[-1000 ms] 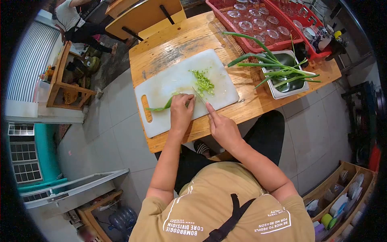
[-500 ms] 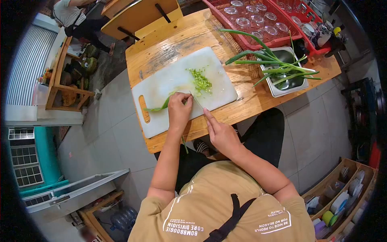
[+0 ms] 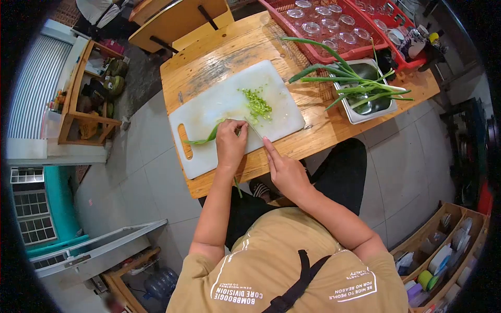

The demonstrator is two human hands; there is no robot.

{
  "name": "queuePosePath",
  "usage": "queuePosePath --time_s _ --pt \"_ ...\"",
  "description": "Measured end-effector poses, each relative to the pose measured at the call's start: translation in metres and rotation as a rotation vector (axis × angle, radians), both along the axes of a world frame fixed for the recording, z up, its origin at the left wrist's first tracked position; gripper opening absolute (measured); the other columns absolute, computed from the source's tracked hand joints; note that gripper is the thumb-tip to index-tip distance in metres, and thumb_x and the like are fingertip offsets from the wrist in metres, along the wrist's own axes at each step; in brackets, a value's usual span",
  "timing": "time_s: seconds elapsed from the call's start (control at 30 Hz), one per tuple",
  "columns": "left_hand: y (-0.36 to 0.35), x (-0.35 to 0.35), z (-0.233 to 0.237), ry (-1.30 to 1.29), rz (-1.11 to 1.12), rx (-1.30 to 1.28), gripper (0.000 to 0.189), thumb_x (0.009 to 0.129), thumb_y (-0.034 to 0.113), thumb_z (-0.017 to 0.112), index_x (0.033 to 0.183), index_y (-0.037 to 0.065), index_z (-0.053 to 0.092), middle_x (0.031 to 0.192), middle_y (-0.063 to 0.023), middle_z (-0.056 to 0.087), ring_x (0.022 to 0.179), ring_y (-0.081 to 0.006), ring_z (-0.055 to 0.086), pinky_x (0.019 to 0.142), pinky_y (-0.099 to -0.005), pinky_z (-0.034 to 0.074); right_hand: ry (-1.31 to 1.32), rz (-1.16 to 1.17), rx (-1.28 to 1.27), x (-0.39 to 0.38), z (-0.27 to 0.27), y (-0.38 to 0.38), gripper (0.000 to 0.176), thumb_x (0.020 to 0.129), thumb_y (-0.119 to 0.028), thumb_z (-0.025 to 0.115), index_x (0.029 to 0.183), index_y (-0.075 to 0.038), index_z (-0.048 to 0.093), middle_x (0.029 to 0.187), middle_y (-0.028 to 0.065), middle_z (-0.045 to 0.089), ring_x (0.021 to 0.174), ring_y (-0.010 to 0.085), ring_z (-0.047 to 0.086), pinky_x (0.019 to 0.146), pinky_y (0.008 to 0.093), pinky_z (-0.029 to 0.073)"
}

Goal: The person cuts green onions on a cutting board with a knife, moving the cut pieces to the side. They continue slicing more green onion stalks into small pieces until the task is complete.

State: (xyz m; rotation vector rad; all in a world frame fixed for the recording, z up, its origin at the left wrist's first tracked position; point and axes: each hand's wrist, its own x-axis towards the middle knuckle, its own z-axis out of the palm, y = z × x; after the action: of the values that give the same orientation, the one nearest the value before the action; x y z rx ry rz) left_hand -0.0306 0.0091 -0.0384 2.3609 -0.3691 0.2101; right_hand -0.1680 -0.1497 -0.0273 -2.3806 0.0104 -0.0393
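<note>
My left hand (image 3: 231, 142) presses a green onion stalk (image 3: 201, 139) flat on the white cutting board (image 3: 214, 107); the stalk's tail sticks out to the left of the hand. My right hand (image 3: 284, 169) grips a knife (image 3: 254, 130) whose thin blade lies just right of my left fingers. A small heap of chopped green onion (image 3: 257, 102) sits on the board beyond the blade. The board rests on a wooden table (image 3: 323, 133).
A metal tray (image 3: 385, 110) at the right holds several whole green onions (image 3: 349, 83). Red crates (image 3: 334, 47) full of upturned glasses stand at the far edge. A wooden chair (image 3: 177, 21) is behind the table. A crate of bottles (image 3: 443, 255) sits on the floor, lower right.
Both hands and the board have shifted slightly left and up in view. The knife stays beside my left fingers over the stalk. The person at the top left has moved further out of view.
</note>
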Motion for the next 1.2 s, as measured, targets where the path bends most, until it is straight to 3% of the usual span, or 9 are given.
queuePosePath --time_s 0.13,0.23,0.4,0.6,0.67,0.93,1.2 --pt "-0.008 0.0 -0.001 -0.129 -0.021 0.005 0.012 0.091 0.012 0.079 0.092 0.0 0.081 0.091 -0.0154 0.073 0.094 -0.0364 0.067 0.09 -0.0456 0.054 -0.038 -0.002 0.051 0.012 0.0 -0.003 0.057 0.11 -0.017 0.056 0.164 -0.008 0.044 0.081 0.0267 0.07 0.071 0.0463 0.069 0.065 0.0572 0.056" --pt "-0.009 -0.004 -0.002 -0.077 0.011 0.013 0.012 0.092 0.011 0.078 0.094 0.0 0.081 0.095 -0.0164 0.073 0.1 -0.0374 0.068 0.093 -0.0465 0.053 -0.018 0.01 0.116 0.005 0.012 -0.007 0.054 0.111 -0.017 0.055 0.163 -0.008 0.046 0.086 0.0277 0.071 0.074 0.0482 0.069 0.069 0.0575 0.056" --pt "-0.007 -0.005 -0.003 -0.033 0.033 0.011 0.012 0.092 0.011 0.076 0.096 0.0 0.081 0.099 -0.0174 0.073 0.103 -0.0377 0.067 0.094 -0.0464 0.053 -0.112 -0.03 0.176 -0.007 0.005 -0.002 0.053 0.11 -0.015 0.058 0.163 -0.015 0.049 0.077 0.0277 0.068 0.069 0.0465 0.069 0.066 0.056 0.054" --pt "-0.002 0.0 -0.002 0.054 0.007 -0.026 0.013 0.092 0.011 0.077 0.097 -0.001 0.08 0.098 -0.017 0.072 0.101 -0.0374 0.066 0.093 -0.0462 0.053 -0.012 -0.007 0.134 -0.003 0.008 -0.002 0.054 0.111 -0.017 0.057 0.164 -0.016 0.047 0.077 0.0278 0.068 0.07 0.0466 0.069 0.067 0.0555 0.055" --pt "-0.002 0.001 -0.001 -0.01 -0.006 0.028 0.014 0.09 0.008 0.078 0.098 -0.004 0.08 0.098 -0.0173 0.074 0.091 -0.0331 0.072 0.085 -0.041 0.057 0.034 0.002 0.112 0.005 0.006 -0.001 0.054 0.111 -0.018 0.057 0.164 -0.016 0.046 0.077 0.0277 0.068 0.07 0.0465 0.069 0.067 0.0557 0.055" --pt "0.001 -0.001 -0.001 -0.011 -0.002 0.009 0.013 0.091 0.009 0.079 0.096 -0.003 0.08 0.093 -0.0162 0.072 0.087 -0.0313 0.071 0.082 -0.0401 0.057 0.074 0.02 -0.014 0.01 0.005 0.001 0.057 0.11 -0.018 0.057 0.166 -0.015 0.043 0.078 0.0254 0.069 0.07 0.0444 0.07 0.064 0.0553 0.055" --pt "-0.001 0.0 0.0 -0.042 -0.015 0.006 0.014 0.092 0.011 0.078 0.096 -0.003 0.08 0.091 -0.016 0.072 0.087 -0.0304 0.07 0.082 -0.0396 0.057 -0.068 0.013 -0.067 0.01 -0.013 0.0 0.065 0.107 -0.016 0.058 0.169 -0.013 0.038 0.075 0.0224 0.069 0.065 0.0419 0.07 0.062 0.0533 0.059"
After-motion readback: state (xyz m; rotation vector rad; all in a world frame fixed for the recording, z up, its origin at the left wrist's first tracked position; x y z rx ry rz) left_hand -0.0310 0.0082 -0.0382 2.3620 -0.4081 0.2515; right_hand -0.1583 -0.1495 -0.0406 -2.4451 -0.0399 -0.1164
